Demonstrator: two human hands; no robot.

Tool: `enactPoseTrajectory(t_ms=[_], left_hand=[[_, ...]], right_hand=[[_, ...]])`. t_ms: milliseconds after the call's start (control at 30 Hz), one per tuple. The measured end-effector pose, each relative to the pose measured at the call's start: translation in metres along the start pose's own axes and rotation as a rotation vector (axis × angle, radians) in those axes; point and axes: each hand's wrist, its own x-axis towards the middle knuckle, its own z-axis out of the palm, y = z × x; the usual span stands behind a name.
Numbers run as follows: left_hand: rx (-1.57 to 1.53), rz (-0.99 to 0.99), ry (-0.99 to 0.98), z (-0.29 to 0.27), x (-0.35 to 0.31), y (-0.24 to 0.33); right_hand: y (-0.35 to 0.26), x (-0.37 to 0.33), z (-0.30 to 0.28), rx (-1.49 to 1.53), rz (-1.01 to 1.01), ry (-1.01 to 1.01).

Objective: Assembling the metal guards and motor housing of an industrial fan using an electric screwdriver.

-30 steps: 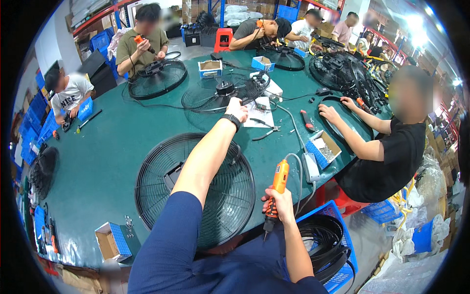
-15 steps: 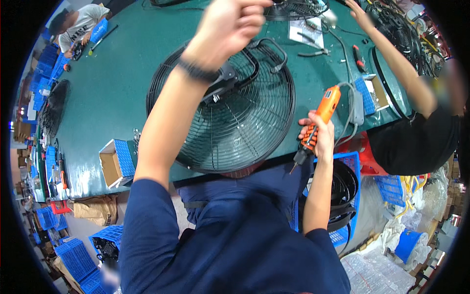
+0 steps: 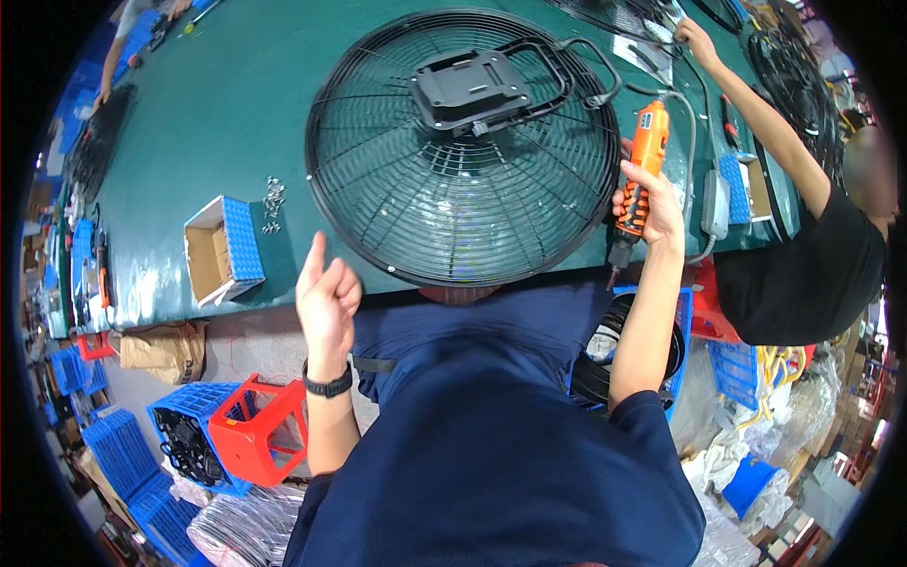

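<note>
My right hand (image 3: 663, 210) is wrapped round an orange and black electric screwdriver (image 3: 648, 142), its bit pointing down past the table's front edge. A grey cord runs from the tool's top. In front of me a large round black fan (image 3: 452, 222) lies on the green table, with a black motor housing (image 3: 470, 91) and a tubular bracket (image 3: 557, 80) on its cage. My left hand (image 3: 329, 295) is in the air by the table edge, index finger stretched out, nothing visibly held. Nearest to it are small loose screws (image 3: 274, 198) and a blue open-topped cardboard box (image 3: 243, 248).
A co-worker's arm (image 3: 770, 118) reaches over the table at right, near a second blue box (image 3: 737, 189) and a grey power adapter (image 3: 715, 206). Below stand a red stool (image 3: 250, 430), a blue crate (image 3: 179, 402) of black parts and another crate (image 3: 682, 326) by my right forearm.
My left hand has come down from above the fan to the table's near left edge. My right hand, still holding the screwdriver, has shifted slightly right and up. The fan appears higher in view.
</note>
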Motion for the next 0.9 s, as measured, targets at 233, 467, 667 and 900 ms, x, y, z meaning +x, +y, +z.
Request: enactPoseTrajectory(t_ms=[233, 467, 667, 900], left_hand=[[0.152, 0.001, -0.054, 0.001, 0.041, 0.015], [0.117, 0.111, 0.069, -0.002, 0.023, 0.003], [0.017, -0.227, -0.149, -0.011, -0.046, -0.037], [-0.011, -0.548, -0.389, 0.014, -0.049, -0.067]], right_hand=[[0.008, -0.033, 0.012, -0.256, 0.006, 0.103], [-0.009, -0.065, 0.017, -0.372, -0.051, 0.121], [-0.02, -0.05, 0.027, -0.081, -0.158, 0.07], [-0.01, -0.03, 0.03, 0.115, -0.247, 0.047]])
